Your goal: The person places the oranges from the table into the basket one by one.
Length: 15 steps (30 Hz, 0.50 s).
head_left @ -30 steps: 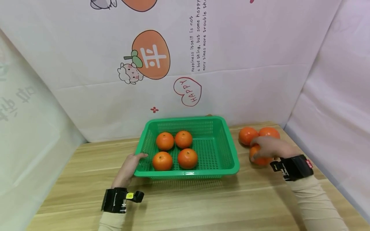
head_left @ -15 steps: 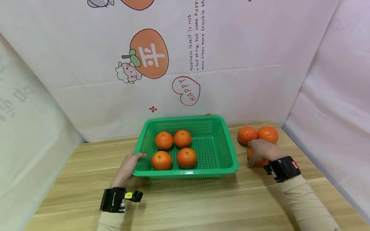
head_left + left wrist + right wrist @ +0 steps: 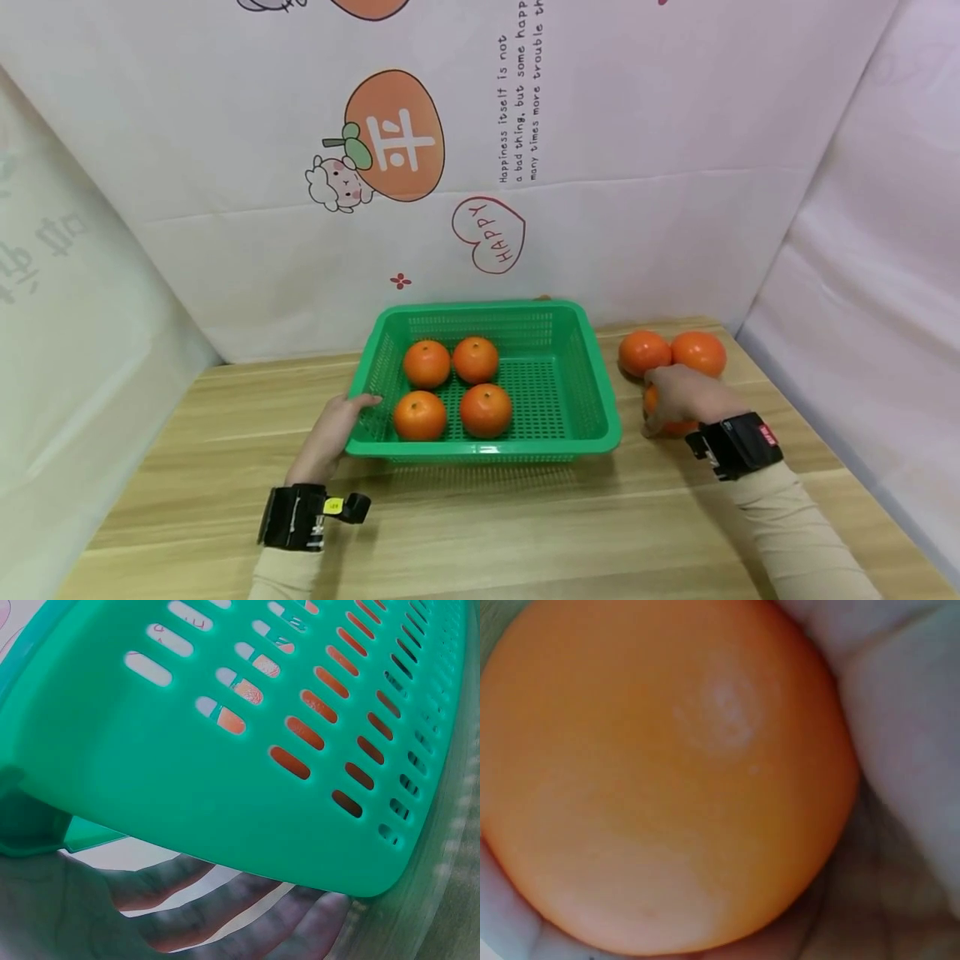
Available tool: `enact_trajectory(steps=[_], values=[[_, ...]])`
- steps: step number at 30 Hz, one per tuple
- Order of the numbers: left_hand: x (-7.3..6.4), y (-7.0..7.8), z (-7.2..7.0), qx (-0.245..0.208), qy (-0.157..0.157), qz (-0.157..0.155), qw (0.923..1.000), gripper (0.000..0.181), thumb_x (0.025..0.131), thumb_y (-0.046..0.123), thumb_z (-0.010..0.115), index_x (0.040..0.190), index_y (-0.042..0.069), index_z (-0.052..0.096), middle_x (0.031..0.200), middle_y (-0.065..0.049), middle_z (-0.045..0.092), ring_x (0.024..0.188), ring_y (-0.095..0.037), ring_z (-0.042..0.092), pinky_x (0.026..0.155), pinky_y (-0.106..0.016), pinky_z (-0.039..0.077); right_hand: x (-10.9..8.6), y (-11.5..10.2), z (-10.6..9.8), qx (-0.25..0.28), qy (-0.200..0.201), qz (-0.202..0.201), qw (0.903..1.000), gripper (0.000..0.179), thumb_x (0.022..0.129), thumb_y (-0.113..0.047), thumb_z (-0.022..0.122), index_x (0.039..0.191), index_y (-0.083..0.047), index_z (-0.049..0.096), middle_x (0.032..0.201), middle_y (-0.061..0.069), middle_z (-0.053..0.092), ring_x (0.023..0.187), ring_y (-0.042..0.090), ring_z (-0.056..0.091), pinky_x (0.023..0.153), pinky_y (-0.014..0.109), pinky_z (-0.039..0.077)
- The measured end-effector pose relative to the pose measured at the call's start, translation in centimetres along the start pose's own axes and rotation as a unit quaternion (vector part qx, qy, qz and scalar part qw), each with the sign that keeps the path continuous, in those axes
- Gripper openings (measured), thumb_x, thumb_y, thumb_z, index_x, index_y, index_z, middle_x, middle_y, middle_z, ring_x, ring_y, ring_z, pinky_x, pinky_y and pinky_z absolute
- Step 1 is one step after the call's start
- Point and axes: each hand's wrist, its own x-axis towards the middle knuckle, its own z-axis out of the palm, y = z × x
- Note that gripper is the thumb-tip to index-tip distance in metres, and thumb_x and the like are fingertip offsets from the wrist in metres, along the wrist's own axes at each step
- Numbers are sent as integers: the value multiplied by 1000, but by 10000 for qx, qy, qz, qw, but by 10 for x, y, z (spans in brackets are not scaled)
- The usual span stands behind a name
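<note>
At the left end of the green plastic basket, my left hand holds the rim, thumb over the top edge and inside. In the left wrist view its fingers lie along the outside of the slotted wall. My right hand grips a round orange at the right of the table, with fingers and thumb curled round it. From the head view the hand covers most of that fruit. Two more oranges, one on the left and one on the right, sit just behind the hand.
Several oranges lie in the left and middle of the basket, over its mesh floor. A wooden table carries everything. White printed cloth hangs behind the table and along both sides.
My right hand has come slightly forward and left, its fingers closing further round the orange over the first half second. The left hand stays at the basket rim.
</note>
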Motion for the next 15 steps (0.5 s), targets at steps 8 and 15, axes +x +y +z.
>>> enact_trajectory(steps=[8, 15], values=[[2, -1, -1, -5, -34, -53, 10000, 56, 107, 36, 50, 147, -3, 49, 108, -13, 75, 86, -17, 72, 76, -31, 59, 0, 0, 1, -12, 18, -27, 10000, 49, 67, -30, 96, 97, -10, 64, 85, 4, 61, 77, 22, 55, 70, 34, 46], [4, -3, -1, -23, -43, 8, 10000, 55, 107, 35, 50, 144, -5, 52, 108, -13, 76, 86, -16, 72, 77, -31, 59, -2, 0, 0, 29, 5, -49, 10000, 51, 68, -30, 96, 101, -9, 64, 87, 4, 62, 79, 22, 56, 72, 37, 49]])
